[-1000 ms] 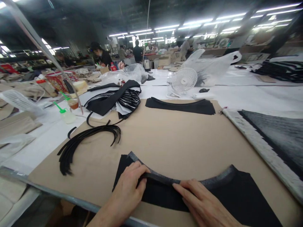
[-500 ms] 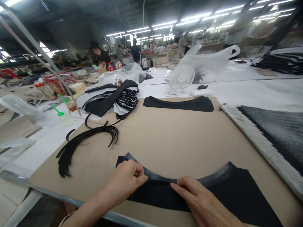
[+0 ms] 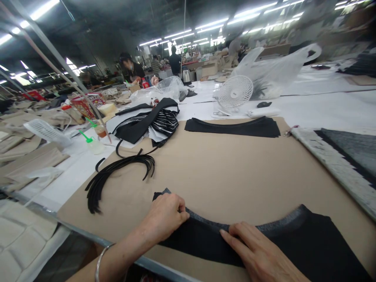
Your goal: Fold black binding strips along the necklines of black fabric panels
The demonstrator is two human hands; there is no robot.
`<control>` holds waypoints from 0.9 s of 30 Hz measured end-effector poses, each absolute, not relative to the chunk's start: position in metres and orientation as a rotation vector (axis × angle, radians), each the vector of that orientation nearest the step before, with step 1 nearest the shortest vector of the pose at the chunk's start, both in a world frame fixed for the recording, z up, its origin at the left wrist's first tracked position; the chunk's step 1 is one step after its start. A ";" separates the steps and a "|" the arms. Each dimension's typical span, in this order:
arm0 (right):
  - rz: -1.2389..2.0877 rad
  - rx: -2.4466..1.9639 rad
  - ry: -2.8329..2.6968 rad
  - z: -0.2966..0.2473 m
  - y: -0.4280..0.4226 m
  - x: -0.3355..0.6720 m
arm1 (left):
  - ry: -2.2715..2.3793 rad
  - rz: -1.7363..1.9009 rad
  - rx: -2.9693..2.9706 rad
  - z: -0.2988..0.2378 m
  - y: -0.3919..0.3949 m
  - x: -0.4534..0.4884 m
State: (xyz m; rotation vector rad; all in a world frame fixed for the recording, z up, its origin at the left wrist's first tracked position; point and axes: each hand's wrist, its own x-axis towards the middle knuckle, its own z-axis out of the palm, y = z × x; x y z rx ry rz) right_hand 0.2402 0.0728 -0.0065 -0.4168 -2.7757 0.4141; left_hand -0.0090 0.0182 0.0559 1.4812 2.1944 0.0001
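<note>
A black fabric piece (image 3: 290, 243) with a curved top edge lies on the brown sheet in front of me. A grey, fuzzy strip (image 3: 276, 228) runs along that curve. My left hand (image 3: 169, 215) is closed in a pinch at the left part of the curve, its fingertips hiding the edge there. Nearer the middle, my right hand (image 3: 249, 244) has its thumb and fingers closed on the same edge, resting low over the cloth. Between the two hands the black cloth's edge appears folded. A bundle of narrow black strips (image 3: 113, 174) lies to the left.
Farther back on the brown sheet (image 3: 211, 168) lies a black curved stack (image 3: 232, 127). Black and striped pieces (image 3: 147, 123) are heaped left of it. Behind stand a white fan (image 3: 235, 93) and a plastic bag (image 3: 276, 74). A pale board (image 3: 331, 168) carries grey fabric at right. People work beyond.
The view has turned slightly left, so the table's things appear farther right. Both hands stay on the black fabric's curved edge, nearly unchanged in pose. A bracelet on the left wrist shows more fully.
</note>
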 end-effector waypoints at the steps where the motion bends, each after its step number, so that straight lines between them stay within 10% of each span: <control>1: 0.364 -0.420 -2.770 -0.007 0.072 0.240 | 2.199 -0.007 1.488 0.056 0.018 -0.009; 27: 0.376 -0.544 -2.466 0.013 0.056 0.199 | 1.524 0.486 1.228 0.084 0.024 0.014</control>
